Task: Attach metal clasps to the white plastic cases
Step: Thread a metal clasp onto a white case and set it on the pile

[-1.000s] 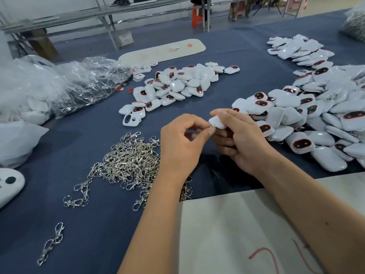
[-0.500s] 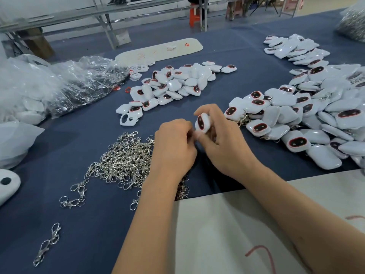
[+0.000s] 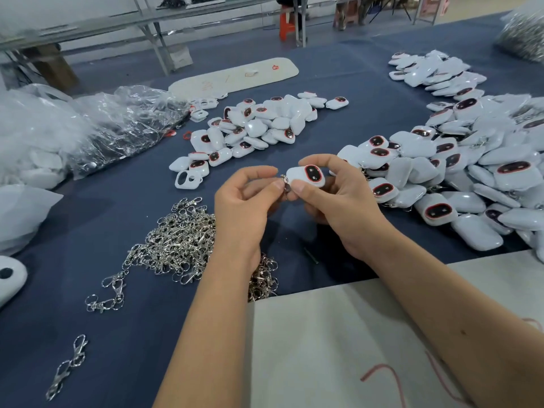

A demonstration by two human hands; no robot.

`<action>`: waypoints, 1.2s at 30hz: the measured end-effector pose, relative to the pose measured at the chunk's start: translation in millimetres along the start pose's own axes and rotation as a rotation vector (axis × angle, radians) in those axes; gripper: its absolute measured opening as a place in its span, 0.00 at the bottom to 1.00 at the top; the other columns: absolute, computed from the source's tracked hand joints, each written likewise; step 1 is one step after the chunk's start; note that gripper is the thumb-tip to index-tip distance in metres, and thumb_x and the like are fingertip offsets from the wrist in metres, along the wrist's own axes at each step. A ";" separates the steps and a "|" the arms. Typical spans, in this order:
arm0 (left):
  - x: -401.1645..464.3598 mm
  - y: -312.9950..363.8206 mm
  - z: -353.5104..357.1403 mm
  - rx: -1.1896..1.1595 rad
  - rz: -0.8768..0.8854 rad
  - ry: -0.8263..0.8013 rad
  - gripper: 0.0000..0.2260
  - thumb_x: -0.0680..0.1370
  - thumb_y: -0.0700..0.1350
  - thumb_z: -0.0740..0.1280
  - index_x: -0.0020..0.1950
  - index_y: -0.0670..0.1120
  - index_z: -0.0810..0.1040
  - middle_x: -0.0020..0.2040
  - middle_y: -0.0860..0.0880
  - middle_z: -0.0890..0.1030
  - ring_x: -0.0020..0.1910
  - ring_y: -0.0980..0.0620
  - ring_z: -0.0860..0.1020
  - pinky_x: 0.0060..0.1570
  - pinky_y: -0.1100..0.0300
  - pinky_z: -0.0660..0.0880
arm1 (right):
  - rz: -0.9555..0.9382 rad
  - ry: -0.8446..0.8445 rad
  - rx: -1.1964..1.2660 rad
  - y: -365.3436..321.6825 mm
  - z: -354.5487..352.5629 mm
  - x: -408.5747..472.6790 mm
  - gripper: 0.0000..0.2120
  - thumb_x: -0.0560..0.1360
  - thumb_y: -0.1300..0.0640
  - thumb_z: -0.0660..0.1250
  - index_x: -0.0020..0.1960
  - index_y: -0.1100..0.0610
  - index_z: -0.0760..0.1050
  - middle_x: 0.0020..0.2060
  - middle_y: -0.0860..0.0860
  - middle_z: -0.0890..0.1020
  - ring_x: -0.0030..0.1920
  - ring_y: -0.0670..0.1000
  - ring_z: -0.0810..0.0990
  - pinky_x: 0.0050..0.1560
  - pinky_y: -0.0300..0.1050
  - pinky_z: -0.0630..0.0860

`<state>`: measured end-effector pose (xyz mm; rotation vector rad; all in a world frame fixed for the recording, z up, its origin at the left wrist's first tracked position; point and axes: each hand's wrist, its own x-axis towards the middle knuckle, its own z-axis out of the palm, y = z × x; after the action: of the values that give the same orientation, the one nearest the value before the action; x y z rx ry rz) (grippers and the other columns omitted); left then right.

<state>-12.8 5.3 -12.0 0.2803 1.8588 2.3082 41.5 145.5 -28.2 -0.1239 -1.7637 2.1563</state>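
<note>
My right hand (image 3: 344,207) grips a white plastic case (image 3: 306,176) with a dark, red-rimmed oval window, held above the blue table. My left hand (image 3: 244,207) pinches a small metal clasp (image 3: 286,184) at the case's left end; most of the clasp is hidden by my fingertips. A heap of loose silver clasps (image 3: 179,242) lies on the cloth just left of my left wrist. White cases lie in a pile (image 3: 259,125) beyond my hands and in a bigger pile (image 3: 471,178) to the right.
Clear plastic bags (image 3: 88,128) sit at the left edge. A few stray clasps (image 3: 67,366) lie near the front left. A white sheet with red marks (image 3: 353,343) covers the table under my forearms. A pale oblong board (image 3: 235,76) lies farther back.
The case has turned in my right hand so its window faces up, and both hands have risen slightly. My left fingers have opened out to pinch the clasp at the case's end.
</note>
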 end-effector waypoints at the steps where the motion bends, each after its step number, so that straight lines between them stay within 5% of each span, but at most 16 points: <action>1: -0.2 -0.1 0.6 0.011 -0.010 -0.004 0.07 0.77 0.32 0.70 0.49 0.44 0.83 0.38 0.45 0.86 0.38 0.52 0.84 0.41 0.62 0.77 | 0.007 -0.006 0.007 -0.4 0.1 -0.3 0.13 0.79 0.64 0.72 0.60 0.55 0.75 0.39 0.56 0.86 0.28 0.47 0.70 0.28 0.36 0.68; 6: 1.5 -2.6 2.1 0.113 0.072 0.037 0.09 0.78 0.33 0.70 0.45 0.46 0.85 0.36 0.47 0.85 0.37 0.51 0.83 0.42 0.61 0.79 | 0.046 -0.016 0.032 -1.6 -1.5 -0.8 0.14 0.78 0.67 0.72 0.60 0.55 0.75 0.45 0.65 0.86 0.28 0.47 0.69 0.28 0.36 0.67; 8: 5.7 -5.1 -0.9 0.291 0.188 0.059 0.10 0.77 0.33 0.71 0.44 0.48 0.84 0.40 0.46 0.86 0.42 0.43 0.84 0.48 0.52 0.82 | 0.043 -0.019 0.035 -0.5 -1.5 -0.7 0.13 0.78 0.67 0.72 0.60 0.56 0.74 0.44 0.62 0.87 0.27 0.46 0.70 0.28 0.36 0.67; 12: 5.2 -5.9 -5.1 0.678 0.415 0.031 0.08 0.76 0.35 0.72 0.43 0.49 0.84 0.39 0.54 0.85 0.40 0.55 0.82 0.47 0.56 0.80 | 0.035 -0.007 0.017 1.6 -2.3 0.0 0.13 0.78 0.66 0.73 0.59 0.56 0.74 0.42 0.60 0.88 0.27 0.45 0.72 0.28 0.35 0.67; 17: 5.7 -3.9 -10.5 0.964 0.625 -0.048 0.07 0.76 0.35 0.69 0.45 0.47 0.84 0.41 0.52 0.82 0.44 0.49 0.79 0.48 0.47 0.77 | 0.037 0.012 -0.008 3.3 -1.6 0.4 0.14 0.78 0.66 0.72 0.60 0.57 0.75 0.41 0.60 0.87 0.27 0.46 0.72 0.29 0.37 0.67; 19: 4.3 -2.7 -6.1 0.773 0.535 0.041 0.07 0.77 0.36 0.70 0.47 0.47 0.85 0.42 0.54 0.84 0.45 0.52 0.82 0.50 0.53 0.78 | 0.033 0.009 0.002 2.8 -2.5 1.2 0.14 0.79 0.66 0.71 0.63 0.57 0.74 0.42 0.59 0.87 0.27 0.46 0.70 0.29 0.37 0.67; 22: 0.1 -1.5 7.7 0.113 0.110 0.161 0.09 0.82 0.35 0.65 0.51 0.45 0.84 0.38 0.51 0.84 0.38 0.54 0.82 0.41 0.61 0.79 | 0.037 -0.007 0.035 3.2 -4.5 2.9 0.15 0.80 0.66 0.70 0.65 0.57 0.75 0.44 0.58 0.88 0.27 0.47 0.68 0.28 0.36 0.67; 25: 0.3 1.2 8.7 -0.205 -0.186 0.085 0.12 0.85 0.42 0.60 0.52 0.40 0.82 0.37 0.48 0.82 0.34 0.53 0.79 0.35 0.63 0.77 | 0.041 -0.009 0.076 5.2 -7.3 5.0 0.14 0.80 0.65 0.70 0.65 0.57 0.75 0.45 0.59 0.88 0.28 0.47 0.67 0.28 0.37 0.66; 29: -1.8 2.9 7.6 -0.126 -0.164 -0.046 0.05 0.81 0.38 0.67 0.49 0.41 0.82 0.39 0.44 0.82 0.34 0.54 0.76 0.36 0.64 0.75 | 0.043 -0.023 0.103 8.1 -8.3 7.4 0.17 0.77 0.61 0.73 0.64 0.57 0.75 0.40 0.54 0.86 0.27 0.47 0.67 0.27 0.36 0.65; 36: -0.5 -2.6 7.5 0.028 -0.009 0.082 0.06 0.77 0.33 0.71 0.45 0.43 0.83 0.34 0.47 0.82 0.34 0.54 0.78 0.38 0.63 0.75 | 0.024 -0.032 0.053 7.6 -7.3 5.7 0.18 0.74 0.58 0.74 0.63 0.54 0.77 0.43 0.58 0.87 0.28 0.47 0.69 0.28 0.37 0.67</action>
<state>-10.4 12.9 -13.0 0.1832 1.9276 2.3226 36.6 152.9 -36.4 -0.0981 -1.7290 2.2320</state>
